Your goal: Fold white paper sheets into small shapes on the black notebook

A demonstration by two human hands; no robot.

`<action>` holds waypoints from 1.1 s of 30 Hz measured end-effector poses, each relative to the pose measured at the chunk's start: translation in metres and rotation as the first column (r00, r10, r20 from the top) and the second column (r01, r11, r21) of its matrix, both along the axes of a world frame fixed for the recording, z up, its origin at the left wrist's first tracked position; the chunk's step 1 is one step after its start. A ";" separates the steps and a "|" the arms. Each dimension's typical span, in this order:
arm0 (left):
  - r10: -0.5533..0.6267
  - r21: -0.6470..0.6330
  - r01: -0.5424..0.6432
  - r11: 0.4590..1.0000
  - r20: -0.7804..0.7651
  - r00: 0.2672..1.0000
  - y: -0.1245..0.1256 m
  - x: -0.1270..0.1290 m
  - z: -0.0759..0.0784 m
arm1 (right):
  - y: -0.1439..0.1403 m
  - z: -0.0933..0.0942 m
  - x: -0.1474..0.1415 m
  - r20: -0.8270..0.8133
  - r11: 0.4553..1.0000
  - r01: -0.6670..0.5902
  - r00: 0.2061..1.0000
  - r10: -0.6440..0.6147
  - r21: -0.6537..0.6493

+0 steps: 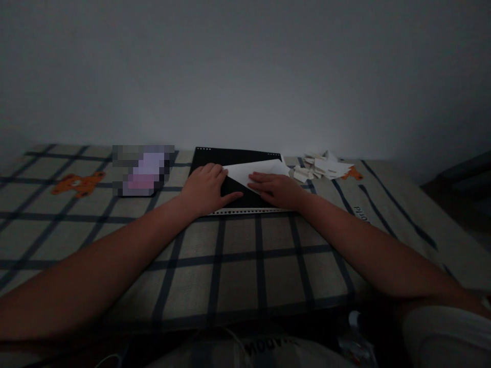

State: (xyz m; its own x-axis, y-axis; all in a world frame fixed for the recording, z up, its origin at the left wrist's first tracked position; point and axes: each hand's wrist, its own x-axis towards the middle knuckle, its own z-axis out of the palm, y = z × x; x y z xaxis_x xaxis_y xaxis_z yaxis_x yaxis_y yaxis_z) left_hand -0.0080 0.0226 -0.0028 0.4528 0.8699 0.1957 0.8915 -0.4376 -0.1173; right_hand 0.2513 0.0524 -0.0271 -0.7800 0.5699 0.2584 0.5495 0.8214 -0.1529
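A folded sheet of white paper (261, 167) lies on a black notebook (233, 155) with a row of punched holes along its near edge. My left hand (205, 189) rests flat on the notebook's left side, thumb spread out, its fingertips touching the paper's left tip. On the right, my right hand (278, 189) lies with fingers stretched over the paper, palm down. The paper's slanted edge runs between the two hands, and its right end is partly hidden behind my right hand.
A checked tablecloth (238, 271) covers the table. Folded paper pieces (322, 166) are piled right of the notebook. A blurred-out phone-like object (143, 171) lies to the left. Behind stands a plain wall (245, 76). A clear plastic bottle (356, 340) is below the front edge.
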 end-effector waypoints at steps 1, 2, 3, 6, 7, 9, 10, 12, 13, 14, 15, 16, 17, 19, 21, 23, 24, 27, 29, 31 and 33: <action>-0.018 -0.011 0.019 1.000 0.019 1.000 0.002 0.000 -0.001 | 0.000 0.000 0.000 0.000 1.000 0.001 1.000 -0.001 -0.003; -0.030 -0.022 0.031 0.999 0.036 0.999 0.003 0.000 -0.001 | 0.000 0.000 0.000 0.000 1.000 0.003 1.000 -0.003 -0.006; -0.031 -0.033 0.033 0.999 0.046 0.998 0.004 0.001 -0.001 | 0.000 0.000 0.000 0.000 1.000 0.005 1.000 -0.005 -0.009; 0.008 -0.073 -0.006 0.997 0.033 0.999 0.004 0.005 0.002 | 0.000 0.001 0.000 0.004 1.000 0.010 1.000 -0.010 -0.004; 0.016 -0.089 -0.014 0.996 0.021 1.000 0.002 0.006 0.003 | 0.000 0.001 0.000 0.010 1.000 0.011 1.000 -0.011 -0.001; -0.001 -0.111 0.001 0.994 -0.001 1.000 -0.002 0.008 0.005 | 0.001 0.002 0.001 0.023 1.000 0.013 1.000 -0.013 0.001; -0.017 -0.121 0.015 0.993 -0.014 1.000 -0.004 0.008 0.004 | 0.001 0.002 0.001 0.028 1.000 0.016 0.999 -0.016 0.000; -0.053 -0.151 0.048 0.987 -0.030 0.998 -0.008 0.008 0.003 | 0.001 0.002 0.001 0.030 1.000 0.021 0.999 -0.021 -0.007; -0.068 -0.173 0.061 0.983 -0.035 0.997 -0.009 0.007 0.002 | 0.001 0.001 0.001 0.027 1.000 0.024 0.999 -0.024 -0.010; -0.080 -0.197 0.071 0.978 -0.038 0.996 -0.010 0.007 0.001 | 0.001 0.001 0.001 0.023 1.000 0.027 0.999 -0.027 -0.011; -0.085 -0.220 0.074 0.973 -0.040 0.996 -0.011 0.006 0.001 | 0.002 0.001 0.001 0.020 1.000 0.030 0.999 -0.030 -0.010; -0.087 -0.241 0.074 0.968 -0.043 0.995 -0.011 0.006 0.000 | 0.002 0.000 0.001 0.019 0.999 0.034 0.999 -0.033 -0.009; -0.086 -0.257 0.071 0.964 -0.045 0.995 -0.011 0.006 0.001 | 0.002 0.000 0.000 0.020 0.999 0.038 0.999 -0.038 -0.010; -0.084 -0.272 0.069 0.960 -0.044 0.996 -0.010 0.006 0.003 | 0.002 0.001 0.001 0.019 0.999 0.047 0.999 -0.046 -0.022; -0.085 -0.278 0.070 0.958 -0.042 0.995 -0.010 0.007 0.005 | 0.003 0.002 0.002 0.010 0.998 0.049 0.999 -0.049 -0.048; -0.083 -0.280 0.069 0.957 -0.040 0.996 -0.010 0.007 0.006 | 0.005 0.003 0.004 -0.012 0.996 0.042 0.999 -0.043 -0.081; -0.081 -0.282 0.067 0.957 -0.040 0.996 -0.010 0.008 0.006 | 0.007 0.003 0.005 -0.027 0.994 0.037 0.999 -0.040 -0.098; -0.077 -0.282 0.065 0.957 -0.034 0.996 -0.010 0.008 0.004 | 0.010 0.005 0.003 -0.057 0.990 0.037 0.997 -0.046 -0.139; -0.082 -0.277 0.071 0.958 -0.031 0.996 -0.009 0.007 0.003 | 0.010 0.008 -0.003 -0.033 0.989 0.068 0.997 -0.073 -0.131; -0.086 -0.273 0.074 0.959 -0.030 0.996 -0.008 0.007 0.001 | 0.009 0.011 -0.013 0.027 0.989 0.124 0.992 -0.122 -0.081; -0.089 -0.268 0.078 0.960 -0.029 0.996 -0.007 0.007 0.000 | 0.008 0.013 -0.024 0.088 0.988 0.153 0.985 -0.151 -0.019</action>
State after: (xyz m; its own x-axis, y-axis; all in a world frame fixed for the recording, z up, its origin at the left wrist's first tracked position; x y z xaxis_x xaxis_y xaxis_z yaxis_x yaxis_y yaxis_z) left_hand -0.0015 0.0159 -0.0025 0.5288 0.8467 -0.0580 0.8473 -0.5306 -0.0211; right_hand 0.2278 0.0602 -0.0139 -0.7026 0.6891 0.1775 0.6796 0.7238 -0.1196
